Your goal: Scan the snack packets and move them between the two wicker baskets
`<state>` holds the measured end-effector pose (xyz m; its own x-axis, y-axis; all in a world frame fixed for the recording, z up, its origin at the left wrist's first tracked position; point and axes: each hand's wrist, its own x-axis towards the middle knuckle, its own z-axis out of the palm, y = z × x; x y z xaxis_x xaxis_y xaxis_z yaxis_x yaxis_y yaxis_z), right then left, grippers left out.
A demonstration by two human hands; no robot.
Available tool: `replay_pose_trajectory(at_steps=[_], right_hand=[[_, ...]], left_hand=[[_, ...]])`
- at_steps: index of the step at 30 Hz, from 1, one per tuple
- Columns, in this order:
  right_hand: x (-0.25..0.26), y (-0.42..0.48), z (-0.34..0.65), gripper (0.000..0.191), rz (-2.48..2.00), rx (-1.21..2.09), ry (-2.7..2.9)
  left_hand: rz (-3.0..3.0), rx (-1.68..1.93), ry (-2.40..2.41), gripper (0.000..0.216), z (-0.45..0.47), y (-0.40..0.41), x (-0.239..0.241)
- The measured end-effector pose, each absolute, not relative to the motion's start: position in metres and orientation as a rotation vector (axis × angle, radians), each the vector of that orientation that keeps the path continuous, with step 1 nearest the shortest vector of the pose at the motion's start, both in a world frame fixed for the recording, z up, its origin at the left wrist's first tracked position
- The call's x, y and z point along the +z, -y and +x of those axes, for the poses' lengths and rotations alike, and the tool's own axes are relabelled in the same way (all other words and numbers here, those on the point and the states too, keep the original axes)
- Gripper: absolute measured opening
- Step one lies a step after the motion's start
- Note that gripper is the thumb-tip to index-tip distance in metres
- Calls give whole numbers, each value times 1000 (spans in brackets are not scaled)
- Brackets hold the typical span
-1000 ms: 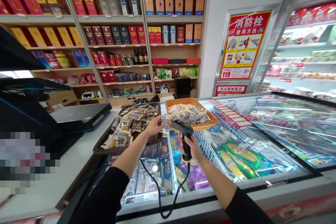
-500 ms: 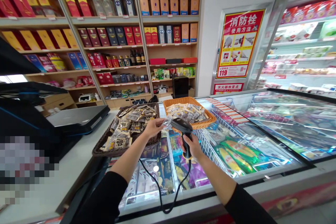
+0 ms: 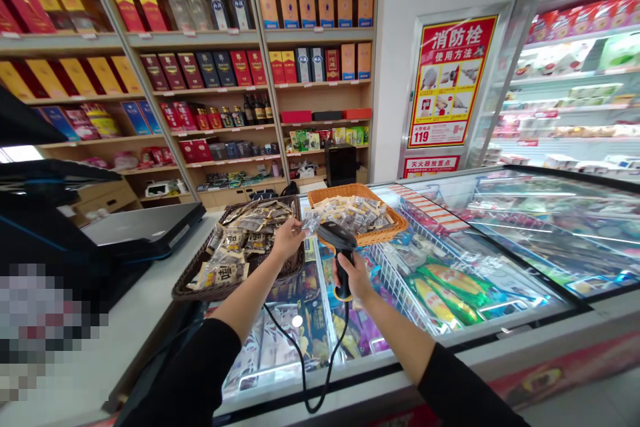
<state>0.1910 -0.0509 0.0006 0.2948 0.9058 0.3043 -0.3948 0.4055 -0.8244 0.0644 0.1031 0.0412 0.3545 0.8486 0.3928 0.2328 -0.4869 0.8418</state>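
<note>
My left hand (image 3: 287, 238) pinches a small clear snack packet (image 3: 311, 221) and holds it up between two baskets. My right hand (image 3: 351, 276) is wrapped round the handle of a black barcode scanner (image 3: 338, 245), whose head sits just right of and below the packet. The scanner's black cable (image 3: 305, 360) hangs down over the freezer's front edge. A dark wicker basket (image 3: 197, 283) of brown snack packs lies under my left hand. An orange wicker basket (image 3: 385, 235) of pale packets stands just beyond the scanner.
Both baskets rest on a glass-topped chest freezer (image 3: 500, 280) full of frozen goods. A black till terminal (image 3: 75, 227) stands on the white counter (image 3: 100, 353) at left. Shelves of boxed bottles (image 3: 225, 67) line the back wall; a red fire-hydrant poster (image 3: 447, 80) and chilled shelves (image 3: 575, 87) stand at right.
Both hands have lifted slightly and drifted left with packet and scanner. The camera has shifted a little, so the whole scene slides left and up.
</note>
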Motion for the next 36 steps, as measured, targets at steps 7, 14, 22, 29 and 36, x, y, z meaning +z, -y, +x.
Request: replay_pose_trajectory(at_steps=[7, 14, 22, 29, 36], right_hand=[[5, 54, 185, 30, -679, 986, 846], [3, 53, 186, 29, -652, 982, 913], [1, 56, 205, 33, -659, 978, 832], [-10, 68, 283, 40, -712, 953, 615], [-19, 69, 295, 40, -590, 995, 413]], left_hand=[[1977, 1147, -927, 24, 65, -100, 43], [2000, 1120, -931, 23, 64, -96, 47], [2008, 1116, -923, 18, 60, -99, 41], [2161, 1066, -808, 21, 87, -96, 66], [2205, 825, -769, 18, 164, -105, 65]])
